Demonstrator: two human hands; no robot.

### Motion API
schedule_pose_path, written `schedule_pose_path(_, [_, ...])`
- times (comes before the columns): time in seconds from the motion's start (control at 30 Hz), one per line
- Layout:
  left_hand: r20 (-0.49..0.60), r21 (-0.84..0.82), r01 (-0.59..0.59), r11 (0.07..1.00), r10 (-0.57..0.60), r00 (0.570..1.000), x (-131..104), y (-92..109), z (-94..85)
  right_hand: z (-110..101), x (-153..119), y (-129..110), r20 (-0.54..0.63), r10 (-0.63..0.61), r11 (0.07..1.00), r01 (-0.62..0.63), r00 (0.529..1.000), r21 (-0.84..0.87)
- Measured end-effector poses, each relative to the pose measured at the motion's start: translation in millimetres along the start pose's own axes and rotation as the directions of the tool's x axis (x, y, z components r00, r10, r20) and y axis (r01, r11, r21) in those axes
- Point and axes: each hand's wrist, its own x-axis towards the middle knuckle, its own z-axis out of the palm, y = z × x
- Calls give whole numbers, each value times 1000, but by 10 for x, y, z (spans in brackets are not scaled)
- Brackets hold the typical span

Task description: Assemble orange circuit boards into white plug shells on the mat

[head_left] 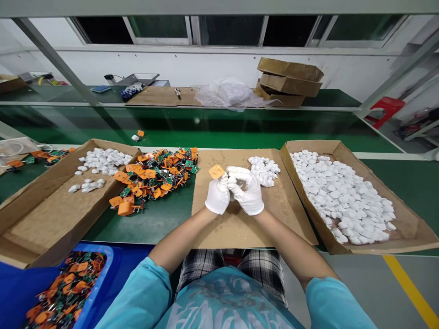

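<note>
Both my hands wear white gloves and meet above a flat cardboard sheet (219, 230). My left hand (218, 196) is closed on an orange square-faced plastic part (216, 172), which sticks up past the fingertips. My right hand (249, 194) is closed too, its fingers curled against the left ones; whatever sits between them is hidden by the gloves. Just beyond the right hand lies a small heap of white rounded plastic pieces (264, 171). To the left is a pile of orange parts with green circuit boards and wires (154, 176).
On the right, a cardboard tray (414, 228) holds many white pieces. Another cardboard tray (37, 224) at left has some white pieces at its far end. Below it stands a blue bin (109, 260) of orange parts. Stacked boxes (290, 82) and plastic wrap (229, 91) occupy the back shelf.
</note>
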Motion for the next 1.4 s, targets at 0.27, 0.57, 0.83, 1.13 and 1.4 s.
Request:
schedule_pose_path(0.27, [193,96,142,985,-159,968,-22,248,22,-41,21,-39,23,84,996,-84,996,28])
schedule_pose_path(0.57, [475,-4,328,945,-287,832,45,215,-48,-198,83,-41,284,-175,930,253,943,-265])
schedule_pose_path(0.83, [351,-206,149,967,-69,934,49,197,-47,-167,73,-141,2,-241,946,235,971,-225])
schedule_pose_path(1.13, [193,-162,103,981,-71,979,90,171,-84,-193,87,-109,148,-348,844,378,926,-381])
schedule_pose_path(1.4, [551,5,305,952,-257,794,91,156,-101,-260,135,-86,289,-248,899,331,925,-286])
